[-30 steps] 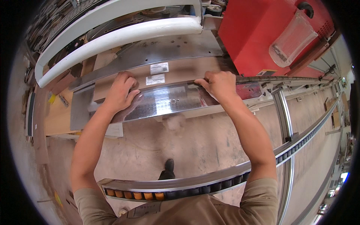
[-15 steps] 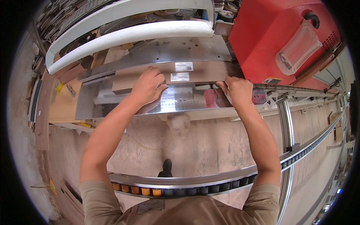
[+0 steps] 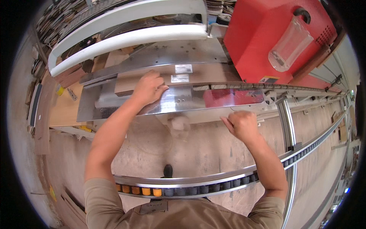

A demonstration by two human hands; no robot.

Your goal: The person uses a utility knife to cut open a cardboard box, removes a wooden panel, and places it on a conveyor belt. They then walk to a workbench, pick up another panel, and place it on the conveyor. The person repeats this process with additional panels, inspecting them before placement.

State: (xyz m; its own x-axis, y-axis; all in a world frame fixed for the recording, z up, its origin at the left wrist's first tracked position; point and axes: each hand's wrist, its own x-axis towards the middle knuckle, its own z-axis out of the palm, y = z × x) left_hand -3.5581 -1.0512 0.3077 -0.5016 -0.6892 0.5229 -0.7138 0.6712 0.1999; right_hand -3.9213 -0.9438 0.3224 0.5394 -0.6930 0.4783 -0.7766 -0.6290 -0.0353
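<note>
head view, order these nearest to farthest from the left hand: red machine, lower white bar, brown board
1. Brown board: touching the left hand
2. Lower white bar: beyond the board
3. Red machine: off to the right

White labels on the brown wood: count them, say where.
2: a far label and a near label on the brown wood, both right of the left hand, which may hide more.

Board (image 3: 213,73): brown, smooth, matt, wood-like, bearing paper labels (image 3: 183,68). On my side of the board: plate (image 3: 171,106), mirror-glossy metal; my sleeves (image 3: 103,200), matt cloth. Right of the board: red housing (image 3: 248,42), smooth; guard (image 3: 291,47), glossy clear plastic. Beyond the board: bar (image 3: 129,44), glossy white.
</note>
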